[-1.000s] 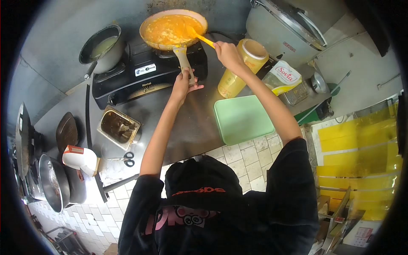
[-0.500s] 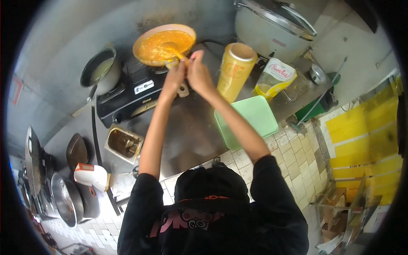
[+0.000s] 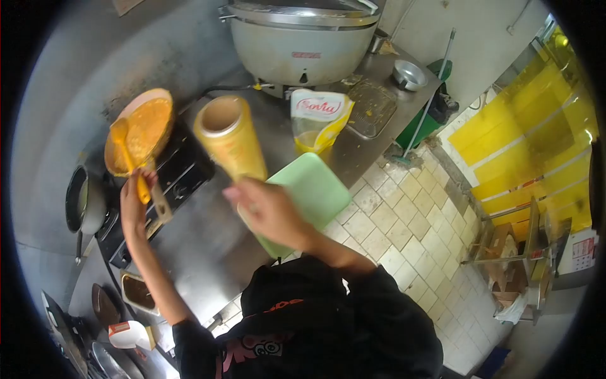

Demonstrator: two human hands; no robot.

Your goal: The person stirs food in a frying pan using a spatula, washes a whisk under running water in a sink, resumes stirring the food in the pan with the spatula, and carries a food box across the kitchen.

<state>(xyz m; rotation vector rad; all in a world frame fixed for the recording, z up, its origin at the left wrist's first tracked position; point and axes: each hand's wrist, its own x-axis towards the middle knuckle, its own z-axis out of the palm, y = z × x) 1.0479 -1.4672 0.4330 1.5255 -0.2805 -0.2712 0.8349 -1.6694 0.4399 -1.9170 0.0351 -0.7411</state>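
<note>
Yellow-orange sauce (image 3: pixel 148 129) fills the frying pan (image 3: pixel 165 100) on the black stove (image 3: pixel 189 165) at ten o'clock in our view. Our left hand (image 3: pixel 134 201), at nine o'clock, is closed around the handle of the yellow spatula (image 3: pixel 127 153), whose head lies over the pan toward its left side. The pan handle (image 3: pixel 162 205) runs just beside this hand; we cannot tell whether they touch.

Our right hand (image 3: pixel 268 211) is blurred in front of the green container (image 3: pixel 315 192), near the lower end of the plastic wrap roll (image 3: pixel 230 139). Its fingers look bent, but we cannot tell how wide it is or whether it grips anything.

The Sovia pouch (image 3: pixel 320 117) stands on the desk (image 3: pixel 202 259) toward twelve o'clock, with the large cooker (image 3: pixel 303 54) beyond it. A dark pot (image 3: pixel 88 202) sits at nine o'clock.
</note>
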